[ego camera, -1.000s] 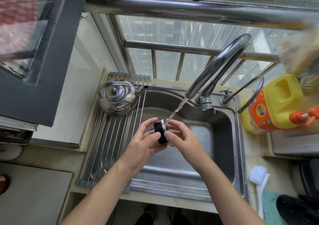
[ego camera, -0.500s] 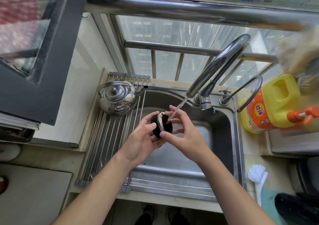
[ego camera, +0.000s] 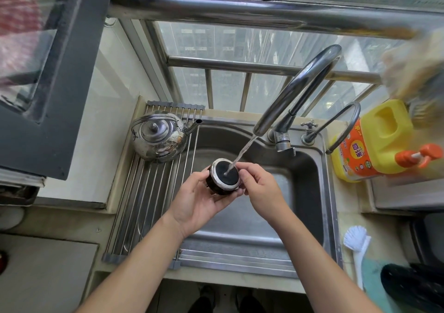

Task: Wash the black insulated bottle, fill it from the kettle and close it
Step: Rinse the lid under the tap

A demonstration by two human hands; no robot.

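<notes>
Black, with a steel ring round its face: the cap [ego camera: 225, 176], which I take for the bottle's lid, sits tilted face-up over the sink [ego camera: 312, 176], right under the water stream [ego camera: 242, 154] from the big tap [ego camera: 295, 92]. Water hits the black face near the centre. My left hand [ego camera: 194, 202] cradles it from below and the left, fingers curled round its dark underside. My right hand [ego camera: 263, 188] pinches the rim on the right side, thumb and fingertips bent onto the ring. Both hands are closed on it, neither is free.

Step in hand, as I judge it: rinsing the lid, so I am in the wash part; filling and closing are not yet done.

Kettle [ego camera: 159, 140] stands on the drying rack [ego camera: 144, 192] just left of the basin, spout toward the sink, well apart from my hands. Yellow detergent jug [ego camera: 374, 142] is on the right counter, white brush [ego camera: 358, 243] below it. Dark shape [ego camera: 413, 288] at lower right may be the bottle body, cannot tell.

Next likely needs turning the cap so the threaded side gets water, keeping a firm pinch as it is wet and slippery, then putting it down to free a hand for the kettle
</notes>
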